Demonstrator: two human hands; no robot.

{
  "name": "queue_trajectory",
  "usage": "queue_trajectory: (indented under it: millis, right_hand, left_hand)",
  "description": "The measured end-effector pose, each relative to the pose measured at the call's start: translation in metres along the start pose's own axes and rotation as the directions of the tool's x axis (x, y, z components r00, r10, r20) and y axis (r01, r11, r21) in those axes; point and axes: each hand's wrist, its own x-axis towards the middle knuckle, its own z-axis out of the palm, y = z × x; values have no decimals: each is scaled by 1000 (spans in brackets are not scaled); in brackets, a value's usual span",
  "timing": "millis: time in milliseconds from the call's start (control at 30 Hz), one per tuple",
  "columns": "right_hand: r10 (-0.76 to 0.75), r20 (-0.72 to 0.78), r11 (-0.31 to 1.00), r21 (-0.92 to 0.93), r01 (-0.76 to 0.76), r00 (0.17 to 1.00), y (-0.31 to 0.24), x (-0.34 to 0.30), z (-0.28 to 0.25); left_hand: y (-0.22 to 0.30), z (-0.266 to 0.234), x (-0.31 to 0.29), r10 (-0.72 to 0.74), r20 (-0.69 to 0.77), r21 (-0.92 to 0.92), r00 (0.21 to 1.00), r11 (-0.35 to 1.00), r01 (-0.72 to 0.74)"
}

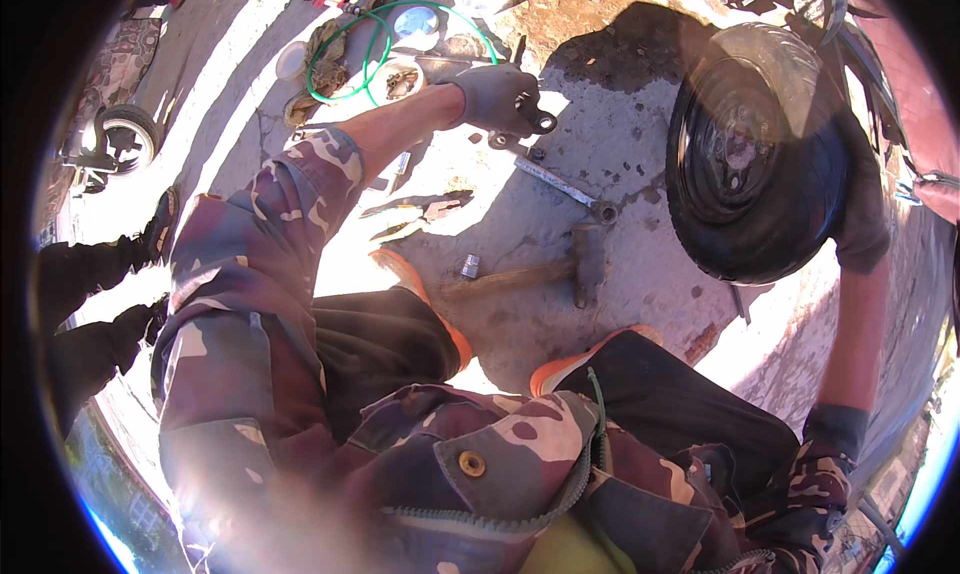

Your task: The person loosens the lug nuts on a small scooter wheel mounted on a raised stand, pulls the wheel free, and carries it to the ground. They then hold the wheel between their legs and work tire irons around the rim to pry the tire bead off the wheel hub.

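Note:
My left hand (488, 99), in a grey glove, is closed around a dark metal part with ring-shaped ends (544, 124). It is stretched out over the ground near a round container of small parts (402, 78). To the right a black-tyred wheel (765, 154) stands tilted on its edge, its dark rim turned leftward. My right hand (862, 232), gloved too, grips the tyre's right side, with its fingers partly hidden. Below my left hand lies a silver ring spanner (555, 182). A hammer with a wooden handle (510, 278) rests between my feet and the wheel.
A small silver metal piece (470, 266) and yellow-handled pliers (400, 230) lie by my left foot. A green hose (372, 59) loops at the far left. Another small wheel (128, 139) and a person's dark-clad legs (95, 324) are leftward. Red fabric (905, 104) shows at far right.

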Motion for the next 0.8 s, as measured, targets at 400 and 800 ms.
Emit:
queue_trajectory:
  millis: [400,800]
  right_hand:
    - [79,280,997,-15,-78,957,26,8,22]
    - [83,247,966,-258,-16,965,26,48,31]
  left_hand:
    - [-42,-17,15,-37,-222,-54,974,998,26]
    - [-148,-92,-117,-338,-218,243,915,890,387]
